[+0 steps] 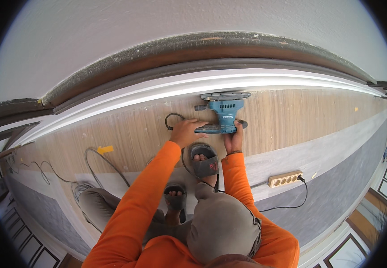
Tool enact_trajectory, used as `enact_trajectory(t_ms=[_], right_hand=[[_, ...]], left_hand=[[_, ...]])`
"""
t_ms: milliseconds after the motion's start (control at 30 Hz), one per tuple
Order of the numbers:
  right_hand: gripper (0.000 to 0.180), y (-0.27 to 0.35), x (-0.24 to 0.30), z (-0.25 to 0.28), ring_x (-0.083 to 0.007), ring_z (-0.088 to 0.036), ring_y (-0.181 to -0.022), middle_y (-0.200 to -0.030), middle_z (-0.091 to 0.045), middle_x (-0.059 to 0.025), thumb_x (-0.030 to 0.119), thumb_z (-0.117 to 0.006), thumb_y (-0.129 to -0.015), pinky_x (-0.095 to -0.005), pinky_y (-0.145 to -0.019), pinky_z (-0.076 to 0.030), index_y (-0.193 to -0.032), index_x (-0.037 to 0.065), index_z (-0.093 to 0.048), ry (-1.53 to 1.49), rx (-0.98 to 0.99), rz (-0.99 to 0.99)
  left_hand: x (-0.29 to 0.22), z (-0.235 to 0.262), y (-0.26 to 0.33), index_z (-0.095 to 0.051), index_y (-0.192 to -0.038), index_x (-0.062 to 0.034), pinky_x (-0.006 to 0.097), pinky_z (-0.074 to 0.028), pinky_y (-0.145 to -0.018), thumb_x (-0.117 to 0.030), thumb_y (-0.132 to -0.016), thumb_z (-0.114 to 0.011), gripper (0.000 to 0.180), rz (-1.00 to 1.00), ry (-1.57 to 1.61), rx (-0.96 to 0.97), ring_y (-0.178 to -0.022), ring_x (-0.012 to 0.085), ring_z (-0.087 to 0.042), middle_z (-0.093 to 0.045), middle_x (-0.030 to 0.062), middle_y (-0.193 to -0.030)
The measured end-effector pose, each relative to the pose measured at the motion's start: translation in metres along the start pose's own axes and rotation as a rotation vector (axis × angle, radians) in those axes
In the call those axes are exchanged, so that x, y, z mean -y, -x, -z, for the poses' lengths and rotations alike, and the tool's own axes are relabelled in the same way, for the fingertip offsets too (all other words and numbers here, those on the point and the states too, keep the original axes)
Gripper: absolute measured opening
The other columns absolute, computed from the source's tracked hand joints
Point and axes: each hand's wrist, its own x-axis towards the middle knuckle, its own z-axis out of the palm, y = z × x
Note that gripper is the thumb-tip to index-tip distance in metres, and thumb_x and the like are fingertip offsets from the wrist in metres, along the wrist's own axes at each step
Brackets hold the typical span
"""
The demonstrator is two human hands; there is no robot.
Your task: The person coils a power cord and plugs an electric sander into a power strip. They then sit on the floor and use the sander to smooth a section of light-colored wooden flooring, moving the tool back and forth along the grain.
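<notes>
A teal electric sander (227,109) stands with its flat dark pad against the white baseboard (175,87). My left hand (188,132) is closed around the rear end of its handle, beside the black power cord. On the other end, by the black front knob, my right hand (233,140) grips the sander's body, thumb up along it. The palms and some fingertips are hidden from view.
My sandalled feet (206,163) rest on the wood-patterned floor (274,116). A power strip (286,179) with one plug lies right. Loose grey cable (90,163) coils at left, near a yellow arrow sticker (105,149). Above the baseboard runs a dusty dark wooden ledge (193,42).
</notes>
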Motion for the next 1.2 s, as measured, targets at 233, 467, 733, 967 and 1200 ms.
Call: enact_trajectory(t_ms=[233, 467, 733, 967, 1200], right_hand=[[0.027, 0.001, -0.002, 0.012, -0.0243, -0.06, -0.116, -0.121, -0.066, -0.0077, 0.025, -0.062, -0.099, -0.0426, -0.109, -0.044, -0.119, 0.007, -0.06, -0.07, 0.039, -0.002], [0.025, -0.006, 0.002, 0.02, -0.0245, -0.061, -0.115, -0.12, -0.066, -0.0073, 0.025, -0.063, -0.098, -0.0441, -0.108, -0.044, -0.116, 0.008, -0.06, -0.023, 0.013, -0.03], [0.019, 0.005, 0.001, 0.011, -0.024, -0.06, -0.116, -0.119, -0.065, -0.0052, 0.023, -0.066, -0.095, -0.0452, -0.107, -0.045, -0.109, 0.012, -0.06, -0.028, 0.053, -0.054], [0.023, 0.0, -0.001, 0.012, -0.0238, -0.06, -0.116, -0.12, -0.065, -0.0054, 0.024, -0.066, -0.095, -0.0445, -0.106, -0.045, -0.113, 0.011, -0.061, 0.015, 0.057, -0.047], [0.027, 0.003, -0.002, 0.004, -0.0237, -0.06, -0.114, -0.12, -0.066, -0.0064, 0.027, -0.065, -0.096, -0.044, -0.105, -0.046, -0.115, 0.008, -0.062, 0.009, 0.018, -0.049]], left_hand=[[-0.007, 0.011, -0.008, -0.074, -0.131, -0.0273, 0.044, -0.058, -0.087, -0.055, -0.08, -0.079, 0.058, 0.013, 0.055, 0.088, -0.104, 0.0313, -0.071, -0.075, 0.0078, -0.118], [-0.001, 0.004, -0.008, -0.073, -0.131, -0.0268, 0.044, -0.058, -0.084, -0.054, -0.078, -0.081, 0.06, -0.052, 0.04, 0.028, -0.1, 0.0301, -0.072, -0.075, 0.0066, -0.11], [0.005, 0.005, -0.007, -0.073, -0.132, -0.0268, 0.044, -0.058, -0.083, -0.057, -0.077, -0.079, 0.063, -0.028, 0.009, 0.078, -0.097, 0.0298, -0.072, -0.074, 0.0062, -0.105], [0.007, 0.001, -0.001, -0.073, -0.132, -0.025, 0.045, -0.058, -0.083, -0.056, -0.079, -0.079, 0.062, -0.009, 0.064, 0.071, -0.095, 0.0301, -0.071, -0.073, 0.0063, -0.103], [0.004, 0.008, -0.003, -0.073, -0.131, -0.0227, 0.045, -0.057, -0.088, -0.052, -0.082, -0.08, 0.058, 0.003, 0.06, 0.092, -0.1, 0.0314, -0.07, -0.074, 0.0081, -0.107]])
